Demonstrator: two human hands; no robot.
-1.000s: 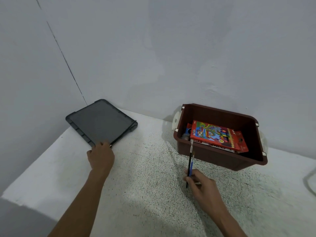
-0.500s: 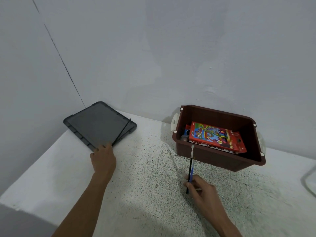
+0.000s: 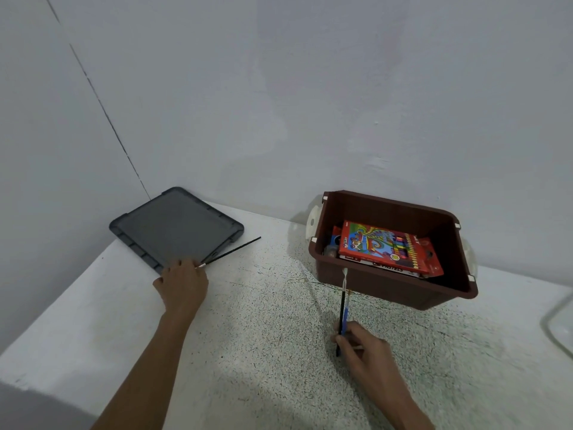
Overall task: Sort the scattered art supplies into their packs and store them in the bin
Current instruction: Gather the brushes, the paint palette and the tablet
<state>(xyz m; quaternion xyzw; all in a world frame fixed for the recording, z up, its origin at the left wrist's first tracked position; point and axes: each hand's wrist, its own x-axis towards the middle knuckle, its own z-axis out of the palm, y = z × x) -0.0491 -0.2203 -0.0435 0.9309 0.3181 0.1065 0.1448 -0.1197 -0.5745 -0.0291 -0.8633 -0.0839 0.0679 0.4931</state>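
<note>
A pale grey-blue wall (image 3: 310, 103) fills the far half of the view. Below it lies a white tabletop (image 3: 248, 352) flecked with dark speckles.

At the far right of the tabletop, close to the wall, stands an open brown plastic bin (image 3: 387, 287) with white side latches (image 3: 313, 217). At the far left a flat dark grey plastic lid (image 3: 173, 231) with rounded corners lies in the corner, well apart from the bin.

Inside the bin a red cardboard pack printed with bright colours (image 3: 381, 246) lies on top. It sits on a white-edged oil pastels pack (image 3: 384, 265), and a blue pack (image 3: 335, 238) peeks out at its left.

The left hand (image 3: 183, 283) rests at the near edge of the lid, back upward, and pinches the pale end of a thin black paintbrush (image 3: 232, 251). That brush slants away to the far right, past the lid's right corner.

The right hand (image 3: 366, 352) is near the bin with its fingers curled round two brushes held upright side by side. One is a black-handled brush (image 3: 341, 308) and the other a blue-handled brush (image 3: 346, 315). Their tips point up in front of the bin's near wall.

A curved clear object (image 3: 558, 324) shows at the right edge; what it is cannot be told.
</note>
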